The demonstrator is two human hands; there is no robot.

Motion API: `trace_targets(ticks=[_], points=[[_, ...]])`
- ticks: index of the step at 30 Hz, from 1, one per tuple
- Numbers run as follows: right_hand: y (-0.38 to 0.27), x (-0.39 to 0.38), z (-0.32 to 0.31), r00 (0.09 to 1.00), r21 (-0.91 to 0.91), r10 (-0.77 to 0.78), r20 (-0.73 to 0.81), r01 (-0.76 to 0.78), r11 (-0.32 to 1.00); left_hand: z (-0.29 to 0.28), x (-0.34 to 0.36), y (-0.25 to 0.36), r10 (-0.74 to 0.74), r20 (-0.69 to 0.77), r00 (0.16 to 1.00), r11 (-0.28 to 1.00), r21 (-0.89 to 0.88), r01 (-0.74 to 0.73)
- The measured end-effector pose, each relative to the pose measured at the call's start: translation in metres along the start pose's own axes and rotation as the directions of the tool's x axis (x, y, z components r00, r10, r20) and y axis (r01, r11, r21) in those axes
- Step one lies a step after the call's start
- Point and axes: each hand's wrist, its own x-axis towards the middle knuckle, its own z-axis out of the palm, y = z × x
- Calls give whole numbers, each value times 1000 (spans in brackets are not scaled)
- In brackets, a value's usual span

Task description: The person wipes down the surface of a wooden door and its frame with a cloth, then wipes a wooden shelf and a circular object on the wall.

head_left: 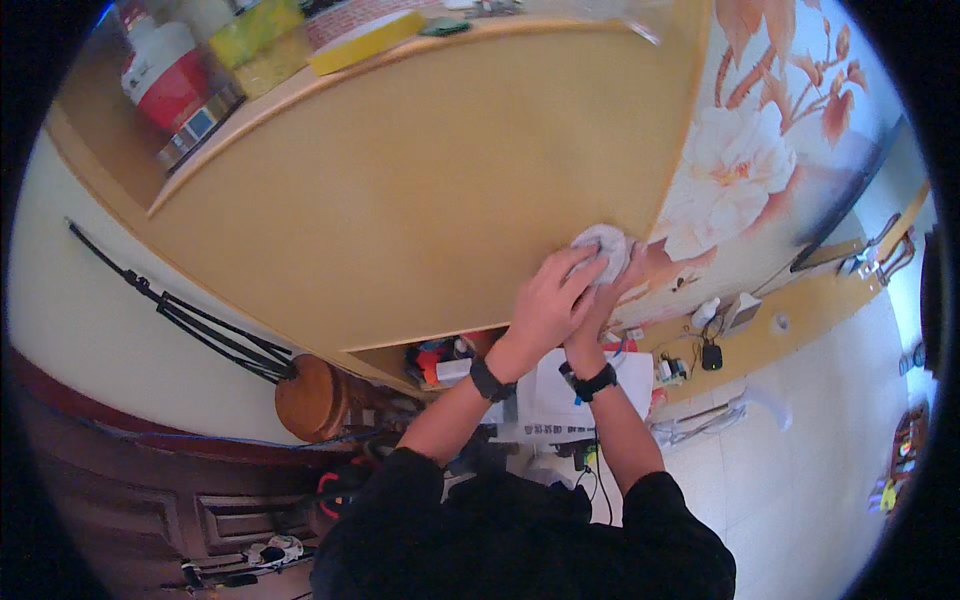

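A pale, bunched cloth (598,240) is in both my hands, close to the right edge of a broad tan panel (430,190). My left hand (545,305) lies over its near side, with the fingers bent onto the cloth. From the right, my right hand (602,308) closes round the same cloth, its fingers partly hidden behind the cloth and my left hand. Each wrist carries a dark band. I cannot tell whether the cloth touches the panel.
A shelf edge (300,75) with a red and white bottle (165,75) and a yellow roll (368,42) is at the top. Below are white papers (560,390), a round wooden stool (308,400) and a black tripod (200,320). A flower-patterned wall (735,170) rises on the right.
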Motion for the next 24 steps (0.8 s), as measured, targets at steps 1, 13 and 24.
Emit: trace_targets(ticks=[1,13,24], points=[[1,-10,6,1000,-60,-4,23,6,998,-6,-10,-6,-10,18,1000,999,39,9],[-59,-77,58,966,-19,-157,207,164,986,-95,-62,-38,-108,-117,987,989,87,119],[-175,-103,127,782,54,-517,348,533,844,-207,-110,-73,-271,-560,783,901,138,410]])
